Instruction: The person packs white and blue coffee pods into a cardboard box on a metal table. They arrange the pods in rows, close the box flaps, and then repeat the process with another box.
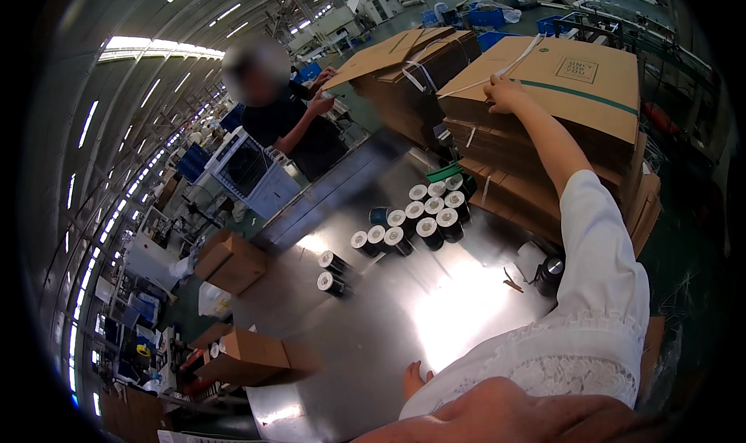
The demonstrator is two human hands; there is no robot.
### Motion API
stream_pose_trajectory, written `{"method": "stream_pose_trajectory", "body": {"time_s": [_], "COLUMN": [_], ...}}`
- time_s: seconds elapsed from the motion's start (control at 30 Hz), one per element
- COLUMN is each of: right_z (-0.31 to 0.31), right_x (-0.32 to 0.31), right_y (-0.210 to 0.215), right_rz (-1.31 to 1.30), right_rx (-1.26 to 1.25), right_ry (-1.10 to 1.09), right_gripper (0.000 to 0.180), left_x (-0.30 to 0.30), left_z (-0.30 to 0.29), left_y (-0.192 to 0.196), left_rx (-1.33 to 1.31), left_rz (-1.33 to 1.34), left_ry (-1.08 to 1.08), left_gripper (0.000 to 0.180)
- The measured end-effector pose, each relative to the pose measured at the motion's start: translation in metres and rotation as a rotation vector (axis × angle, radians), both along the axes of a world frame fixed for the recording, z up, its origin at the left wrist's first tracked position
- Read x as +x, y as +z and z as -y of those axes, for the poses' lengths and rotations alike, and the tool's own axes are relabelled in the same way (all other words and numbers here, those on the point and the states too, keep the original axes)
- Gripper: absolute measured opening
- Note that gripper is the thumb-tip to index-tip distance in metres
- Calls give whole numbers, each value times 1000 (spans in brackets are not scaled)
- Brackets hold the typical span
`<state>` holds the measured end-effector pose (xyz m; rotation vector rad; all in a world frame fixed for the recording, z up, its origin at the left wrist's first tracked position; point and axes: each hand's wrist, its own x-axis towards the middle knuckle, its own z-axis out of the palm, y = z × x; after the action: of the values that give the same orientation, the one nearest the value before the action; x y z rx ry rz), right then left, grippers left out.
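At the right, my right hand [505,95] reaches onto a tall stack of flat cardboard cartons [579,62]. Its fingers are curled in on a white strap [522,57] that runs across the top carton. A green band also crosses that carton. My left hand [415,379] is low in the picture over the metal table [373,326]; only its fingers show, apart and holding nothing, while my sleeve hides the rest. Several black spools with white round ends [416,210] stand grouped mid-table, and two more spools [330,272] stand to their left.
Scissors [513,280] lie beside a dark round object [551,270] at the table's right. An open carton [245,356] holding spools sits at the left edge, another carton [231,263] beyond it. Across the table, a person [287,120] handles cardboard at a second carton stack [388,58].
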<state>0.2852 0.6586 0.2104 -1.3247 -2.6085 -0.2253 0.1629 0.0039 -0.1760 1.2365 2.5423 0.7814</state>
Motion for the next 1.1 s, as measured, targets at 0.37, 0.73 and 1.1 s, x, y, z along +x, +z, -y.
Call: {"method": "stream_pose_trajectory", "body": {"time_s": [0.37, 0.73, 1.1], "right_z": [49, 11, 1], "right_x": [43, 3, -11], "right_y": [-16, 3, 4], "right_rz": [22, 125, 58], "right_rx": [136, -67, -111], "right_ry": [103, -72, 58], "right_gripper": [50, 49, 38], "left_x": [-3, 21, 9], "left_z": [-13, -55, 13], "left_y": [-33, 66, -35], "left_rx": [8, -57, -166], "left_rz": [38, 7, 89], "left_ry": [-130, -108, -36], "left_gripper": [52, 49, 53]}}
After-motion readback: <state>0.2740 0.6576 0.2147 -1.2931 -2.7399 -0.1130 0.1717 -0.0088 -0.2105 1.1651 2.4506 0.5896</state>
